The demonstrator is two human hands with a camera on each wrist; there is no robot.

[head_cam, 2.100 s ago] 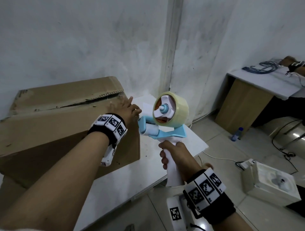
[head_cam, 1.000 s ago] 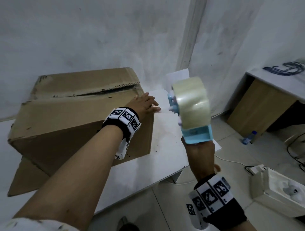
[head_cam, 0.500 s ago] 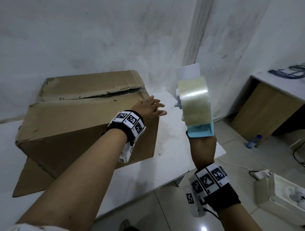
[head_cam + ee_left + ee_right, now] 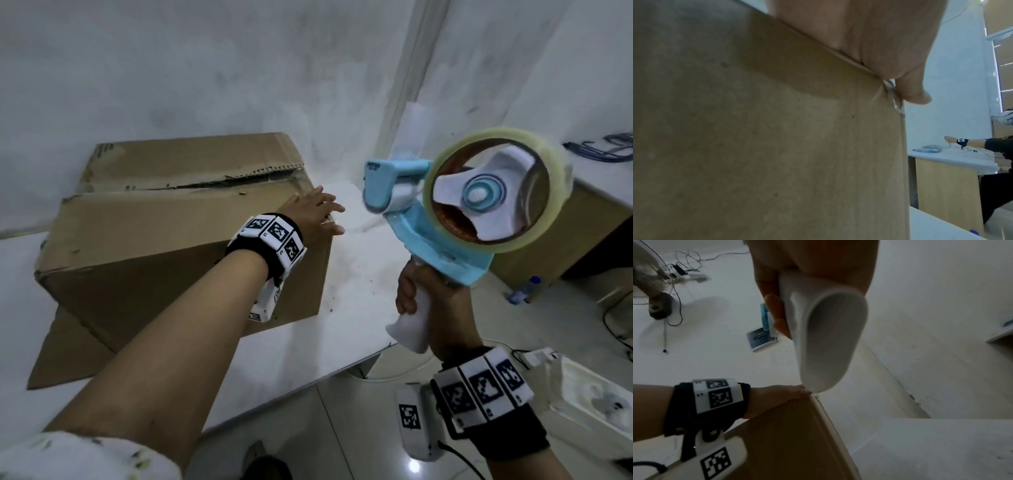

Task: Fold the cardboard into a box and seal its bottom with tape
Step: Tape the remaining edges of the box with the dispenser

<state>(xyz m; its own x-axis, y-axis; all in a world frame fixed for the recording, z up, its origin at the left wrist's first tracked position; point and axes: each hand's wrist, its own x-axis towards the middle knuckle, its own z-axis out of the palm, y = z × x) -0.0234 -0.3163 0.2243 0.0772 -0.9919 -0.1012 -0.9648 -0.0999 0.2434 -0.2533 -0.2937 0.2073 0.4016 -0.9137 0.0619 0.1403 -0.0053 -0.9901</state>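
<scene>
The box point(image 4: 178, 240) sat on the white table point(image 4: 308, 342), tilted, with one loose flap point(image 4: 65, 349) splayed out on the tabletop at its near left corner. Its two top flaps met along a ragged seam point(image 4: 239, 178) that gaped a little toward the right end. The left hand point(image 4: 313, 214) lay flat on the box's top right corner, fingers straight and slightly spread, their tips reaching past the edge; from the left wrist view the thumb point(image 4: 914, 91) hung over the corner, beside a scrap of clear tape point(image 4: 893, 94) stuck there.

The right hand point(image 4: 428, 298) was wrapped tight around the white handle point(image 4: 409, 329) of the dispenser point(image 4: 442, 246), held up in the air to the right of the box and clear of it. The roll point(image 4: 496, 192) faced the head camera side on, and the blue nose point(image 4: 380, 185) pointed toward the box.

Behind stood a desk point(image 4: 582, 219) with blue cables point(image 4: 603, 150) on it, and a bottle point(image 4: 524, 289) on the floor.
</scene>
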